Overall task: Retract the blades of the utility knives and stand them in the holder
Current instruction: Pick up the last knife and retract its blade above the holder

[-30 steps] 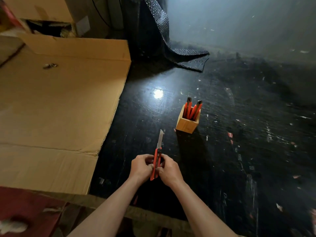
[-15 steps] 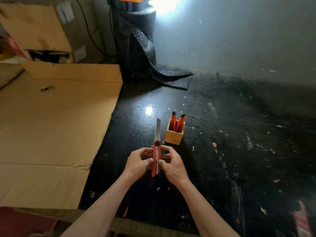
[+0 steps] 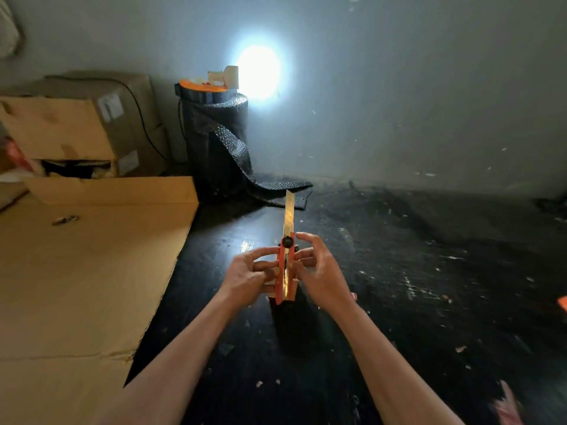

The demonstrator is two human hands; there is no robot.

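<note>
An orange utility knife (image 3: 284, 271) stands upright between both hands, its long blade (image 3: 289, 211) fully extended and pointing up and away. A black lock wheel sits near the top of the handle. My left hand (image 3: 250, 274) grips the handle from the left side. From the right, the fingertips of my right hand (image 3: 319, 271) touch the handle, with its upper fingers spread near the wheel. The wooden holder with other knives is hidden behind my hands and the knife; only a sliver of wood shows below the handle.
A large flattened cardboard sheet (image 3: 86, 271) covers the left of the black surface (image 3: 414, 286). Cardboard boxes (image 3: 76, 127) stand at the back left. A roll of black bubble wrap (image 3: 214, 139) stands by the wall, its loose end trailing toward the knife. Paper scraps litter the surface.
The view has tilted up, showing more wall. I have raised the knife so that it and my hands now cover the holder. The blade stays extended.
</note>
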